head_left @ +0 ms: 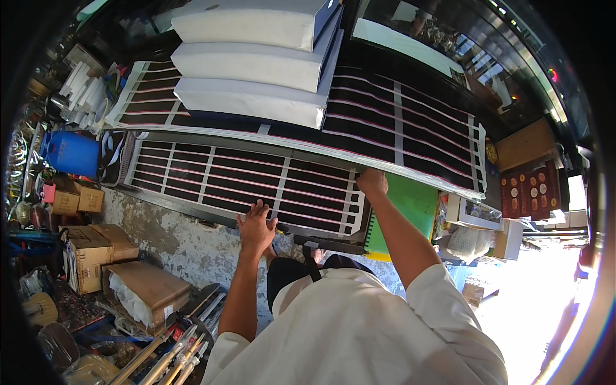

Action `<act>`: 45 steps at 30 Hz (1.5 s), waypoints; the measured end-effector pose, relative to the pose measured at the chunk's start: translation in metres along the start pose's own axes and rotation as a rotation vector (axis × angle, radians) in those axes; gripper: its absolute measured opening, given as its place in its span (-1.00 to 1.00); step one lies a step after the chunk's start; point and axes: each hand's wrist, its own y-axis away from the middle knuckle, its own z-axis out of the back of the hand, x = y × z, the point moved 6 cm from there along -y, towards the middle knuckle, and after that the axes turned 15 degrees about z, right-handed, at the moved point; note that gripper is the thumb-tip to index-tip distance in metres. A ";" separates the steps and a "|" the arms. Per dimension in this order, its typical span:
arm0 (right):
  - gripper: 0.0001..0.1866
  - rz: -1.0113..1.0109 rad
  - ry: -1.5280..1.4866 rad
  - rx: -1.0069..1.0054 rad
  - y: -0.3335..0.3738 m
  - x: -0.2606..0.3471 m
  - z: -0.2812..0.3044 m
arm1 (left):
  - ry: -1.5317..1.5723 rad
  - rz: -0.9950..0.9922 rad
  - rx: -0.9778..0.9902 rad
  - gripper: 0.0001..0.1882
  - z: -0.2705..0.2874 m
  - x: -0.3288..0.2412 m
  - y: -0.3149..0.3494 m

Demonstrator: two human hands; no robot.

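A long black sheet (pixel 247 178) with thin red-and-white lines and pale cross bands lies on the lower surface before me. My left hand (pixel 258 226) rests on its near edge, palm down and fingers spread, holding nothing. At the sheet's far right corner is my right hand (pixel 373 183), its fingers curled together on the pale end band; the fingertips are partly hidden. Just to the right of the sheet lies a green spiral-bound notebook (pixel 401 215), partly under my right forearm. A similar black striped sheet (pixel 366 115) covers the raised shelf behind.
Three white-sided thick blocks (pixel 250 96) are stacked on the raised shelf. A blue container (pixel 70 151) stands at the left. Cardboard boxes (pixel 151 285) and wooden poles (pixel 170 359) crowd the lower left. A dark red box (pixel 529 192) is at the right.
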 end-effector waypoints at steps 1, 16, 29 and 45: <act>-0.60 -0.014 -0.002 0.010 -0.002 -0.003 -0.001 | 0.016 -0.002 0.008 -0.37 0.001 0.000 0.001; -0.49 0.451 -0.094 -0.098 -0.014 -0.008 -0.026 | 0.071 -0.005 -0.031 -0.35 -0.007 0.003 -0.003; -0.61 0.637 -0.254 -0.352 -0.003 -0.012 -0.028 | 0.095 -0.016 -0.042 -0.36 -0.006 0.003 -0.001; -0.71 0.429 -0.179 -0.190 -0.006 0.000 -0.023 | 0.096 0.016 -0.026 -0.37 -0.004 0.002 0.000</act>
